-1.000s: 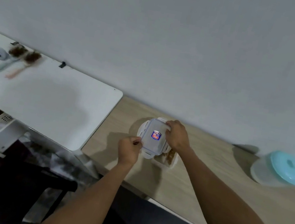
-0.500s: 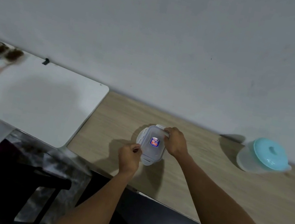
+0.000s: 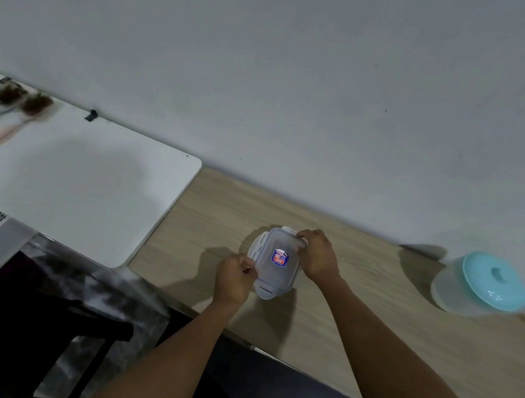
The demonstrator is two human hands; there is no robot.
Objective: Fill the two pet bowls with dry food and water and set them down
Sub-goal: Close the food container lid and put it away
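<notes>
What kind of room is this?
Probably a room at home where a pet is looked after: hairy grooming brushes lie on a white table, and a lidded food box sits on a wooden counter.

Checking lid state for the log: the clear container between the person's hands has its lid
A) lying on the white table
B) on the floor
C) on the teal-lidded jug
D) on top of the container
D: the lid sits on the container, with the left hand and right hand at its edges.

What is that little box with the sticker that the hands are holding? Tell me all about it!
The clear plastic box has a snap-on lid with flaps along its edges and a red-and-blue sticker on top. It lies flat on the wooden counter. The left hand pinches its left edge; the right hand grips its far right corner.
</notes>
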